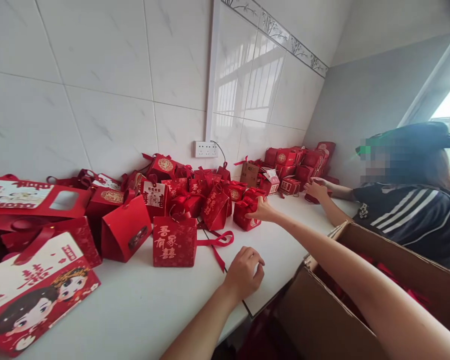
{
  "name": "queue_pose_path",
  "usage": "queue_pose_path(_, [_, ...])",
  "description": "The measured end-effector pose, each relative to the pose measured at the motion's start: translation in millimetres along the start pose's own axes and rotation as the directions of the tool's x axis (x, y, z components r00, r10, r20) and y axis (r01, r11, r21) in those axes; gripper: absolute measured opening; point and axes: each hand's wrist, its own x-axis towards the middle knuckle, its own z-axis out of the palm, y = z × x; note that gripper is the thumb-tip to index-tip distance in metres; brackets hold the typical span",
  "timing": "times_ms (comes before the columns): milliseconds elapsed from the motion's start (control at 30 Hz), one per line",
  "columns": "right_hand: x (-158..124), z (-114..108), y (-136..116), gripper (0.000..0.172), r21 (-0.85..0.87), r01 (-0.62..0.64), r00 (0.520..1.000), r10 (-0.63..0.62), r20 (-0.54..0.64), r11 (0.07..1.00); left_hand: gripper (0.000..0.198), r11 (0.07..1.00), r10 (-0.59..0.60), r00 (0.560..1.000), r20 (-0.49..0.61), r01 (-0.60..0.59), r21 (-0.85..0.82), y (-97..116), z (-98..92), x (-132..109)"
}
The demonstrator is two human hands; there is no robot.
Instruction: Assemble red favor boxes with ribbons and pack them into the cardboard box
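My right hand [261, 211] reaches out over the white table and is closed on a small red gift box [243, 216] with a ribbon on top, near the front of the pile. My left hand [244, 271] hovers over the table's front part, loosely curled with thumb and forefinger a little apart and nothing visible in it. Left of it stands a red gift box with gold lettering [175, 242], its loose red ribbon [219, 242] trailing towards my left hand. Another dark red box [215, 209] leans beside the one I hold.
Many red boxes crowd the white table [135, 310] along the tiled wall, including a large cartoon-printed box [41, 295] at left. An open cardboard carton [322, 295] with red items stands under my right arm. A co-worker [408, 200] sits at right, handling a red box.
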Motion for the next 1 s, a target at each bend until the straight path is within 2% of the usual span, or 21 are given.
queue_pose_path(67, [-25, -8, 4, 0.078, 0.008, 0.033, 0.999, -0.033, -0.020, 0.999, 0.013, 0.996, -0.086, 0.994, -0.072, 0.084, -0.026, -4, 0.5, 2])
queue_pose_path(133, [-56, -15, 8, 0.075, 0.007, 0.043, 0.998, -0.042, -0.056, 0.999, 0.014, 0.981, -0.193, 0.966, -0.170, 0.184, -0.068, -8, 1.5, 4])
queue_pose_path(233, [-110, -16, 16, 0.074, 0.017, 0.018, 0.995, -0.016, -0.101, 1.000, 0.035, 0.946, -0.320, 0.908, -0.269, 0.288, -0.152, -10, 3.7, 7])
queue_pose_path(300, [-142, -14, 21, 0.080, 0.014, 0.052, 0.998, -0.051, -0.042, 0.999, 0.049, 0.926, -0.358, 0.899, -0.251, 0.308, -0.217, -8, 4.6, 6])
queue_pose_path(400, [-169, -15, 27, 0.084, 0.034, 0.182, 0.978, -0.185, 0.100, 0.983, 0.060, 0.917, -0.338, 0.932, -0.134, 0.293, -0.272, -4, 3.7, 4])
queue_pose_path(467, [-169, -21, 31, 0.072, 0.038, 0.214, 0.974, -0.216, 0.062, 0.976, 0.062, 0.922, -0.302, 0.950, -0.074, 0.271, -0.277, -2, 1.2, 2])
queue_pose_path(567, [-153, -32, 38, 0.047, -0.003, 0.225, 0.971, -0.225, -0.075, 0.974, 0.069, 0.947, -0.215, 0.974, -0.067, 0.191, -0.257, 0, -4.4, 2])
queue_pose_path(667, [-138, -35, 44, 0.033, 0.107, 0.329, 0.942, -0.334, 0.034, 0.938, 0.084, 0.992, -0.004, 0.998, -0.062, -0.004, -0.128, 3, -10.0, 3])
queue_pose_path(767, [-137, -30, 47, 0.028, 0.180, 0.356, 0.918, -0.379, 0.113, 0.917, 0.084, 0.986, 0.166, 0.986, -0.018, -0.166, 0.006, 8, -12.2, 4])
queue_pose_path(933, [-141, -26, 47, 0.031, 0.119, 0.352, 0.919, -0.367, 0.143, 0.928, 0.080, 0.979, 0.201, 0.979, -0.042, -0.199, 0.049, 10, -10.9, 5])
queue_pose_path(1000, [-141, -28, 47, 0.025, 0.098, 0.361, 0.916, -0.372, 0.153, 0.928, 0.080, 0.980, 0.197, 0.980, -0.040, -0.195, 0.048, 9, -10.3, 5])
